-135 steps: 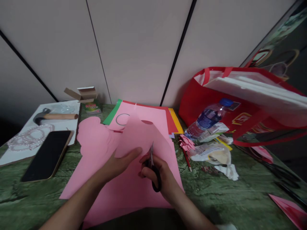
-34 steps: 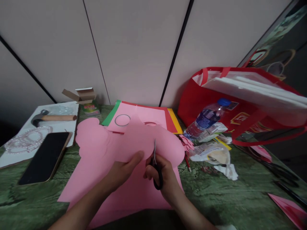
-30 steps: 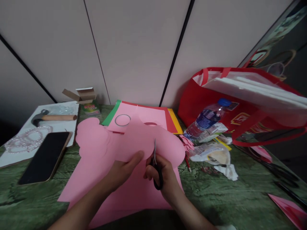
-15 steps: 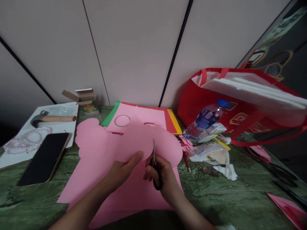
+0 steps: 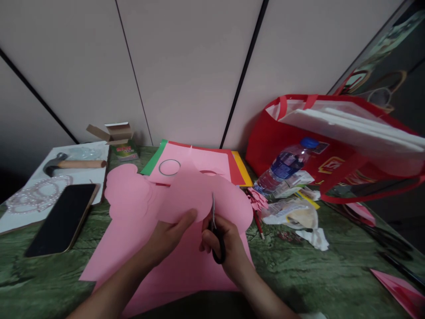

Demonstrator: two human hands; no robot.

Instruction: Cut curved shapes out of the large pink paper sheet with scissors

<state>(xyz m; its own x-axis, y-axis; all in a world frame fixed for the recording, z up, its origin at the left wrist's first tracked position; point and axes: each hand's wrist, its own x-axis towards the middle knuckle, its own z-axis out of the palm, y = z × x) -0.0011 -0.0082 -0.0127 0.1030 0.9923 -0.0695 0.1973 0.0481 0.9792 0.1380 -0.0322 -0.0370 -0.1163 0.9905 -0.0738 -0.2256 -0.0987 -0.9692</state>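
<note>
My left hand (image 5: 174,232) pinches the lower edge of a pink paper sheet (image 5: 187,195), its thumb on top and its other fingers hidden beneath. In my right hand (image 5: 224,241) is a pair of black-handled scissors (image 5: 217,239), with fingers through the loops. The blades point away from me, at the edge of the pink paper, between its round middle part and the lobe on the right. Left of my hands lies a stack of scalloped pink cutouts (image 5: 126,190). Larger pink sheets (image 5: 186,270) spread underneath both hands.
At the left are a phone (image 5: 63,221), a hammer (image 5: 79,164), bead strings (image 5: 40,195) and a small opened box (image 5: 124,148). Coloured sheets (image 5: 244,170) lie by the wall. On the right stand a water bottle (image 5: 282,168) and red bag (image 5: 265,133), near crumpled wrappers (image 5: 292,212).
Hardly anything differs. The pink paper and the scissors shift very slightly, while both hands keep their hold in nearly the same place.
</note>
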